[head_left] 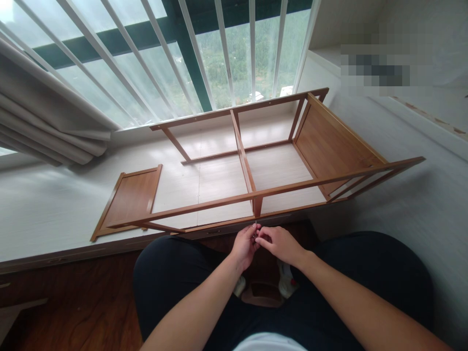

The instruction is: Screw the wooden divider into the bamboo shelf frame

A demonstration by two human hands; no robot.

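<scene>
Just below the near rail of a wooden frame (204, 204), my hands meet. The thumb and fingers of my left hand (244, 247) pinch a thin, screw-like piece (256, 223) that points up at the rail below the middle post. Right beside it, my right hand (281, 245) has its fingers curled together against the left fingertips; whatever they hold is too small to name. The frame lies on its side on a pale ledge, with a crossbar (243, 151) in the middle and a solid panel (336, 141) at its right end.
A separate wooden panel (133, 199) lies on the ledge (47, 209), partly behind the frame's left end. White bars (223, 48) cross the window behind, and a grey curtain (47, 102) hangs at left. A wall (402, 243) closes off the right side. My knees flank the hands.
</scene>
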